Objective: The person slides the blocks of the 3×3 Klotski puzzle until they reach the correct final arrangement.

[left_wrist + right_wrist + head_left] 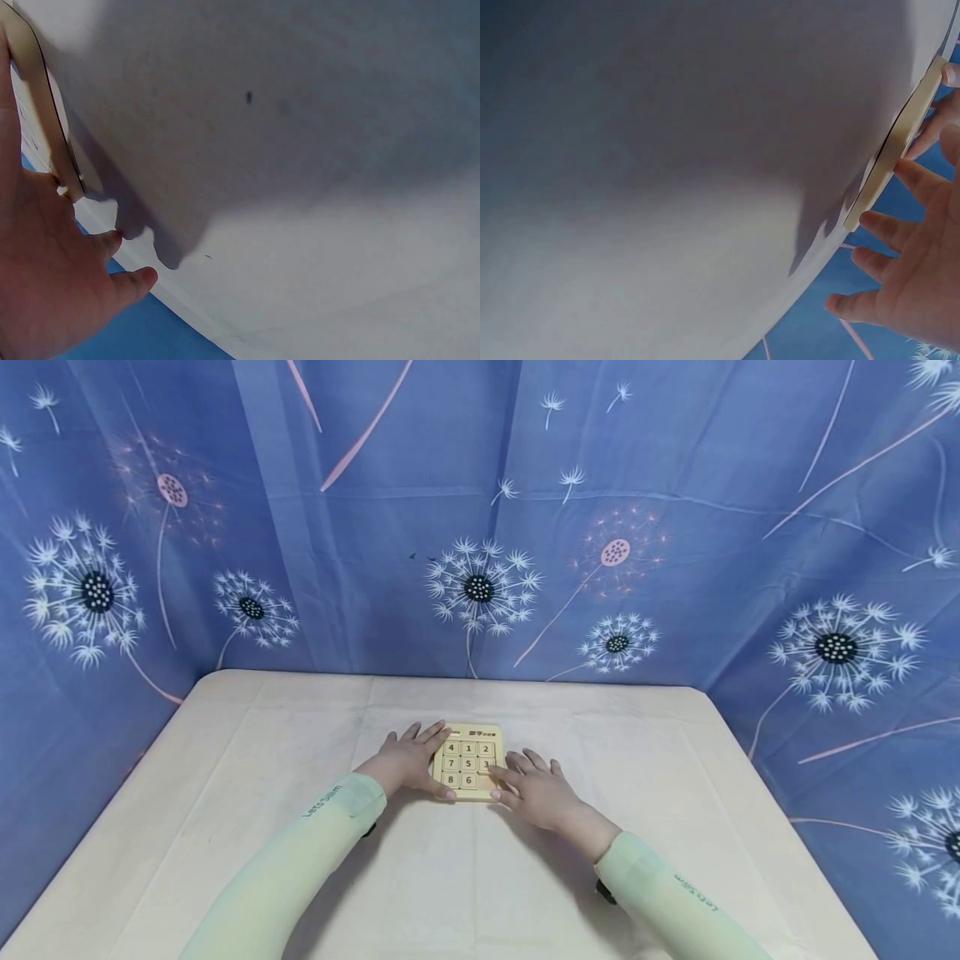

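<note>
In the head view a yellow number sliding puzzle lies flat on the table. Its tiles read 4 1 2, 7 5 3 and 8 6, and the slot at lower right has no tile. Along its left side my left hand holds the frame, thumb at the lower left corner and a finger at the upper left. My right hand is at the right side, index fingertip on the 3 tile, thumb near the lower right corner. Both wrist views catch only the puzzle's edge, with several fingers spread.
A pale cloth covers the table. Blue curtains with dandelion prints hang behind it and at both sides. Pale green sleeves cover both forearms.
</note>
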`<state>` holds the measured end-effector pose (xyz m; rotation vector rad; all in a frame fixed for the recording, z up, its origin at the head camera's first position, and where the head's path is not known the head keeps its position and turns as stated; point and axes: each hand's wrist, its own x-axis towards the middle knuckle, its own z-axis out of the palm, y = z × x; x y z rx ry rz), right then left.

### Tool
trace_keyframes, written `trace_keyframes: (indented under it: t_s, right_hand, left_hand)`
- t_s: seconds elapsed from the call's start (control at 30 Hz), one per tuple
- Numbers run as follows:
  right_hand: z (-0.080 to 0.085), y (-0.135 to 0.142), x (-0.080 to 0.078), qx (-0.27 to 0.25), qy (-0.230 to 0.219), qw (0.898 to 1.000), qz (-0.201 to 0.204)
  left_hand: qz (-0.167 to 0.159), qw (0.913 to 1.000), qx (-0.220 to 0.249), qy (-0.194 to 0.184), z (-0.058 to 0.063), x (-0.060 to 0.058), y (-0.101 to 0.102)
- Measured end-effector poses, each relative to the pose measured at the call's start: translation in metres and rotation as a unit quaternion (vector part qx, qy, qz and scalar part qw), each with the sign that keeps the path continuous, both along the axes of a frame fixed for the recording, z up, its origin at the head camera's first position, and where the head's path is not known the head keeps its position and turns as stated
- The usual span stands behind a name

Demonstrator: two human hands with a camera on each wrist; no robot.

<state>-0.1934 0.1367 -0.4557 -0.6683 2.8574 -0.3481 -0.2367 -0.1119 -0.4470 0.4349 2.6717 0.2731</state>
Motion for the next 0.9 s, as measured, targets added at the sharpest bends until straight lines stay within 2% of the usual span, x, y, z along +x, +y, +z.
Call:
trace_keyframes:
  t_s: [0.9]
  right_hand:
    - [0.0032, 0.0001, 0.0013, 0.005, 0.0, 1.0, 0.006]
  left_hand:
    - [0.003, 1.0, -0.004, -0.006, -0.0008, -0.0009, 0.0002]
